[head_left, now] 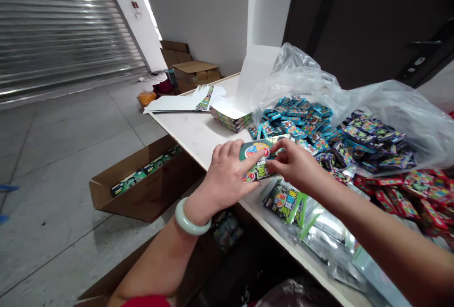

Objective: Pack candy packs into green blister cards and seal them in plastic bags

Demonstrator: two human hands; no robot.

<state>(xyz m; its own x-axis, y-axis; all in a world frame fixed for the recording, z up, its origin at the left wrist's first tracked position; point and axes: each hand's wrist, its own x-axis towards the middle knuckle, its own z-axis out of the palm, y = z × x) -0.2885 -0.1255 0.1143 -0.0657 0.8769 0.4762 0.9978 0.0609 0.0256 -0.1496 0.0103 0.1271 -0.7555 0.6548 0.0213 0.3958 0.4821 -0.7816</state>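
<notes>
A printed candy box [260, 148], green and black with a round coloured wheel design, is held over the table's near-left edge. My left hand [227, 170] is closed around its left side, one finger stretched across the printed face. My right hand [291, 158] pinches at the box's right part with thumb and forefinger; exactly what lies between the fingertips is hard to see. Just below, flat printed packets [283, 203] in clear and green plastic lie on the table. An open box [232, 115] with a white raised lid stands beyond my hands.
Small blue boxes [294, 118], purple boxes [372, 136] and red boxes [414, 193] are heaped in clear plastic bags to the right. Flat white cartons [180, 102] lie at the table's far corner. Below the edge, a cardboard carton [142, 198] holds dark printed boxes.
</notes>
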